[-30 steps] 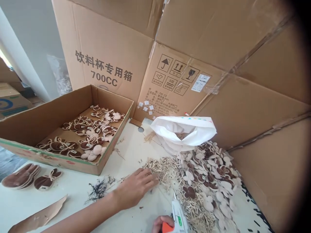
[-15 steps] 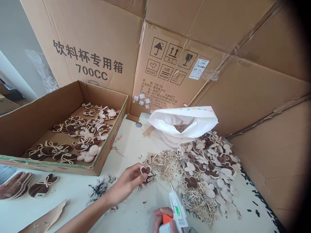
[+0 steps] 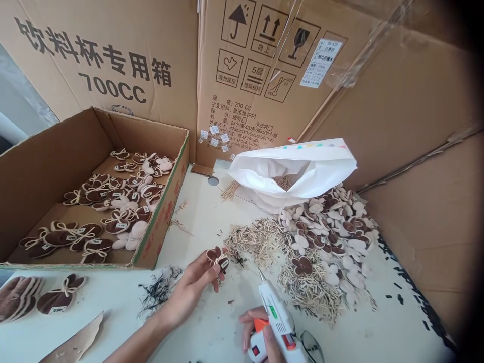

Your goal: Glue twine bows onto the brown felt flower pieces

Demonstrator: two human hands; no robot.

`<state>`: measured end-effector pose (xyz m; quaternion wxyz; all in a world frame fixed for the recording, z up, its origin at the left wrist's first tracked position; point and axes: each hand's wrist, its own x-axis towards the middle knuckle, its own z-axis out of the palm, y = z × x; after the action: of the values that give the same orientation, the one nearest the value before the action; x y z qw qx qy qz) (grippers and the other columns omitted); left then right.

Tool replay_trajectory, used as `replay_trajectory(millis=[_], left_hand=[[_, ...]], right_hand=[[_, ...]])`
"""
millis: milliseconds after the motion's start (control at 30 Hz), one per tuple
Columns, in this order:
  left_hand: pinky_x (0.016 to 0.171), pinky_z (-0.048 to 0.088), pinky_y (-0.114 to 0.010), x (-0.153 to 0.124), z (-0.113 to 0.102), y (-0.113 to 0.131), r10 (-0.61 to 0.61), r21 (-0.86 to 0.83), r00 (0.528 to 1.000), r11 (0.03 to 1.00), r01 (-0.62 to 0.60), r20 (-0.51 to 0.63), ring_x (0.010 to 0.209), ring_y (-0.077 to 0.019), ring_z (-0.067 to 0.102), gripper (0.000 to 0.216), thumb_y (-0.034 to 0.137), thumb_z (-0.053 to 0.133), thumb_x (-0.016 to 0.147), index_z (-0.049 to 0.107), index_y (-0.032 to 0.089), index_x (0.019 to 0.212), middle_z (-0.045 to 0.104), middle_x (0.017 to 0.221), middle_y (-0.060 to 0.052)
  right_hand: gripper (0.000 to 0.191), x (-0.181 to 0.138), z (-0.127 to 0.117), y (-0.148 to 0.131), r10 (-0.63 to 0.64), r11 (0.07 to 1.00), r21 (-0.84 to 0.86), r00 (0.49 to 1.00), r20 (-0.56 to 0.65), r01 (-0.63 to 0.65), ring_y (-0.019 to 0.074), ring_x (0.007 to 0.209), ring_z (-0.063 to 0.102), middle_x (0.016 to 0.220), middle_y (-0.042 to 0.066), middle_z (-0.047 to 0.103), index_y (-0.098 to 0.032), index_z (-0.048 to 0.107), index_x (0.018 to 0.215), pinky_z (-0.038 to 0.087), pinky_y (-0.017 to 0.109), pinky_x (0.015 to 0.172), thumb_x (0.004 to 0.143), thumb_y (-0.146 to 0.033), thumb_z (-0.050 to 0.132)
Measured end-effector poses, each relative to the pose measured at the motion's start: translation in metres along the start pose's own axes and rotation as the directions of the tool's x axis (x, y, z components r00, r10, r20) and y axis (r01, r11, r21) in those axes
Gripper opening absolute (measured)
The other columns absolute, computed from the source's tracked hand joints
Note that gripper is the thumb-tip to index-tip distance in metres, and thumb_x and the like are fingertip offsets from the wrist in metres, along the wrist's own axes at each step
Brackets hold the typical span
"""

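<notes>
Between the fingertips of my left hand (image 3: 194,282) is a small brown felt bunny-head piece (image 3: 218,258) with a cord bow and a little white label. My right hand (image 3: 260,333) grips a white hot glue gun (image 3: 276,307) with an orange trigger, its metal nozzle pointing up toward the far side of the table. The nozzle tip is apart from the felt piece, to its right. Beyond the glue gun lie a heap of short cut cords (image 3: 313,297) and a single brown bunny piece (image 3: 302,265) on top of it.
An open cardboard box (image 3: 145,242) with many finished bow pieces stands at left. A white bag (image 3: 260,186) sits at the back, beside piled felt pieces (image 3: 351,247). Black thread scraps (image 3: 161,290) and a larger bunny piece (image 3: 56,301) lie near the front left. Tall cartons (image 3: 245,116) wall the back.
My left hand has turned the felt piece, so its bow and label now show more clearly. The camera view has shifted, and more of the glue gun shows.
</notes>
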<state>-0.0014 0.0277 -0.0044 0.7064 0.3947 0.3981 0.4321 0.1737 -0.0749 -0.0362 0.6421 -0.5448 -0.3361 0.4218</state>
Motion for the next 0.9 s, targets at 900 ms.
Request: replay_trajectory(millis=[900], left_hand=[[0.066,0.055,-0.028,-0.010,0.014,-0.006,-0.022,0.172,0.981,0.985,-0.011,0.191,0.073,-0.0173,0.065,0.031,0.045,0.062,0.100,0.074,0.016,0.101,0.071,0.091,-0.009]], right_hand=[[0.028,0.004,0.010,-0.011,0.120,0.981,-0.146,0.990,-0.077,-0.130,0.0148,0.048,0.053,0.062,-0.002,0.065,-0.021,0.069,0.092,0.043,0.031,0.055,0.091,-0.049,0.071]])
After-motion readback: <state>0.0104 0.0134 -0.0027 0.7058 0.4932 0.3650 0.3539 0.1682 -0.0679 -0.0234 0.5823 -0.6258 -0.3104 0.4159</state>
